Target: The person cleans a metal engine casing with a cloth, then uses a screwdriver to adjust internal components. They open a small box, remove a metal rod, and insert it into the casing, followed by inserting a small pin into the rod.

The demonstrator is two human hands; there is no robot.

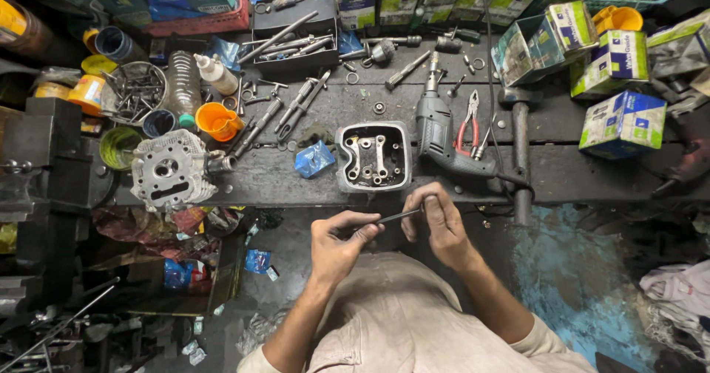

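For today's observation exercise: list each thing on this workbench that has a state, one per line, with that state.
left hand: gripping thin metal rod
right hand: pinching the rod's other end
thin metal rod: held off the bench
rocker cover: open side up
electric drill: lying flat
red pliers: lying shut
orange cup: upright

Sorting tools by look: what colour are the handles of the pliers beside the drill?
Red, on the pliers right of the drill; head view.

A thin dark metal rod (392, 217) lies level, pinched at both ends.
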